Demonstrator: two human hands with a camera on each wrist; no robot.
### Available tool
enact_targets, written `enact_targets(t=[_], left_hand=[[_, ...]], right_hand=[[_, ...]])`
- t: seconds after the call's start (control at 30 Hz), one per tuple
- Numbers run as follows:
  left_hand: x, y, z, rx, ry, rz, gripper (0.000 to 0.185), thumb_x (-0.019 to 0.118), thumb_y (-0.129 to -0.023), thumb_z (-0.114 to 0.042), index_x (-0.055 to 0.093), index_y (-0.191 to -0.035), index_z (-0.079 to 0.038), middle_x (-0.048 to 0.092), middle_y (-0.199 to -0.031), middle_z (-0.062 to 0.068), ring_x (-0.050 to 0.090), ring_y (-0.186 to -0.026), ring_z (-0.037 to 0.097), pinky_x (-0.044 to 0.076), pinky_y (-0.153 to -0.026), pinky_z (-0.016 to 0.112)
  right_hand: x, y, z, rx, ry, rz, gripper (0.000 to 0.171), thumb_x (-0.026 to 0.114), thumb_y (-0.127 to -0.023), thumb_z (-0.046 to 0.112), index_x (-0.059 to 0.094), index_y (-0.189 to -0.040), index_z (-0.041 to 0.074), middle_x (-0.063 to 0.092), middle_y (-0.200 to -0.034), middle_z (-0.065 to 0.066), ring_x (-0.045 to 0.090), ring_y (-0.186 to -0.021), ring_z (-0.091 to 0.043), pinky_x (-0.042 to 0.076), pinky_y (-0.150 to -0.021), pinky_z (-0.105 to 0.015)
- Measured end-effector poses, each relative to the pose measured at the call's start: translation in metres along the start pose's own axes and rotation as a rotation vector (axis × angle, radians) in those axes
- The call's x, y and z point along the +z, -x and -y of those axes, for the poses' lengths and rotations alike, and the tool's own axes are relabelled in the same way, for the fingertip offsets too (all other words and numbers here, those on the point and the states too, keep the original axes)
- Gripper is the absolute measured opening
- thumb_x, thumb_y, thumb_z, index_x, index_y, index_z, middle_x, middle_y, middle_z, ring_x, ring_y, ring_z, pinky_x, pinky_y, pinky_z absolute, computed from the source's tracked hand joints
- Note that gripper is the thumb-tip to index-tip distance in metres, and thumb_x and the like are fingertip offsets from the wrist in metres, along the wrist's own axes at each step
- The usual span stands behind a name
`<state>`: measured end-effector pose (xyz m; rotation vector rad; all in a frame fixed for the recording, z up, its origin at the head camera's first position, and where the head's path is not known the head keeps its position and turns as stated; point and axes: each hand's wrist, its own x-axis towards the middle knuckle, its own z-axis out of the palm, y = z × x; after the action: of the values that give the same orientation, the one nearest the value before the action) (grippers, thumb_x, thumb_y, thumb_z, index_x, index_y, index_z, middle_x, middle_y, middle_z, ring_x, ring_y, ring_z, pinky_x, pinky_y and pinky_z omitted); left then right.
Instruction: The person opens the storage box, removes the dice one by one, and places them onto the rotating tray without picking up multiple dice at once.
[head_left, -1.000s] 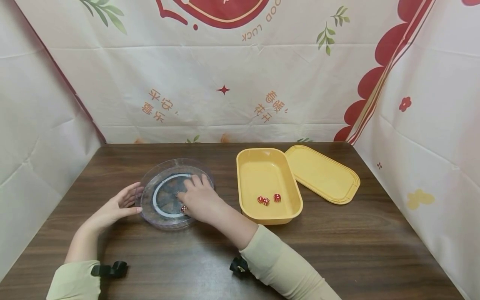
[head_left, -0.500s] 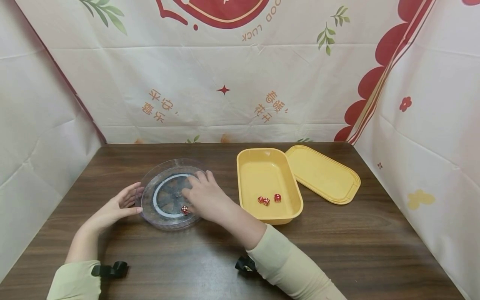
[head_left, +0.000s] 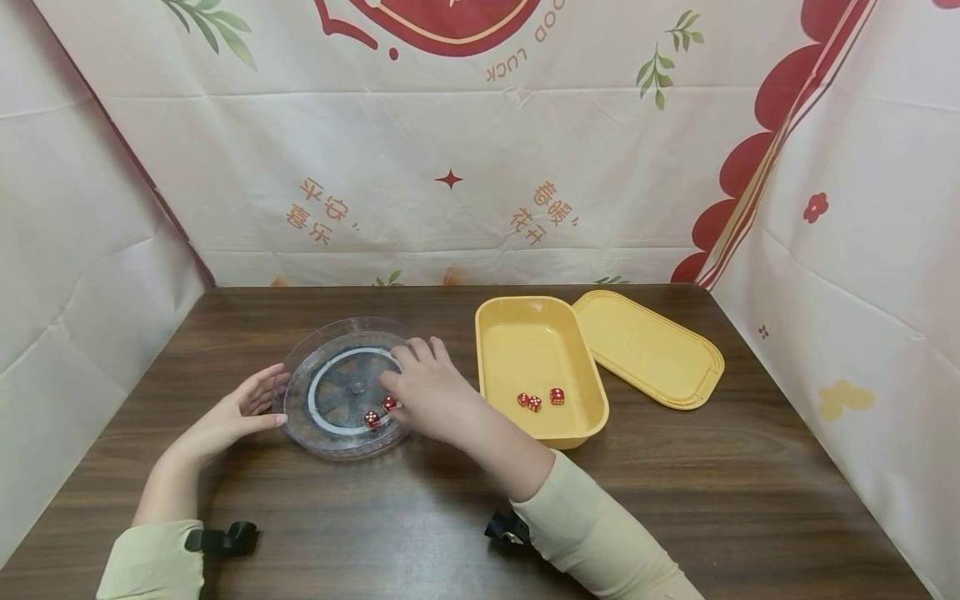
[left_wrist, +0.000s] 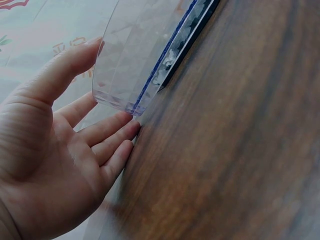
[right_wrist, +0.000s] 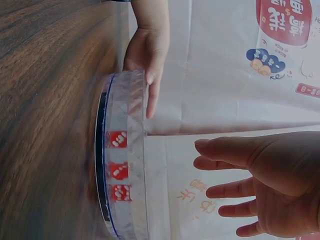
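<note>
A clear plate point(head_left: 341, 387) sits on the table point(head_left: 675, 500) left of the middle, nearer the far edge than the near one. Red dice point(head_left: 372, 419) lie in it: two show from the head view, three through the rim from the right wrist view point(right_wrist: 118, 170). The left hand point(head_left: 228, 417) rests against the plate's left rim, fingers point(left_wrist: 107, 127) straight and spread, thumb along the rim. The right hand point(head_left: 431, 392) hovers over the plate's right side, fingers loosely spread, pinching nothing.

Just right of that hand stands a yellow tray point(head_left: 498, 321) with three more dice point(head_left: 536, 402), close enough to hem in the wrist. Its yellow lid point(head_left: 648, 350) leans on the tray's right rim, toward the far right corner. The near half of the table and its right edge offer open room. Printed cloth point(head_left: 450, 167) walls the far and side edges.
</note>
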<state>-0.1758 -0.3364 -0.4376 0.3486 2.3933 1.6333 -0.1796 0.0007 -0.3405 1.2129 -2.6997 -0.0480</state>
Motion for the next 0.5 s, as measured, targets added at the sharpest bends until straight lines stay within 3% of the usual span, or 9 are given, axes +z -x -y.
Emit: enact_targets(t=[0.5], left_hand=[[0.001,0.0,-0.002,0.006,0.007,0.0,0.08,0.066,-0.091,-0.009,0.014,-0.151,-0.001,0.021,-0.151,0.028,0.016,-0.137,0.047,0.031,-0.091,0.006]], right_hand=[[-0.003,0.019,-0.019,0.035,-0.023,-0.056,0.027,0.075,-0.082,0.037,0.069,-0.104,0.021,0.052,-0.127,-0.01,0.04,-0.121,-0.03,0.028,-0.103,-0.053]])
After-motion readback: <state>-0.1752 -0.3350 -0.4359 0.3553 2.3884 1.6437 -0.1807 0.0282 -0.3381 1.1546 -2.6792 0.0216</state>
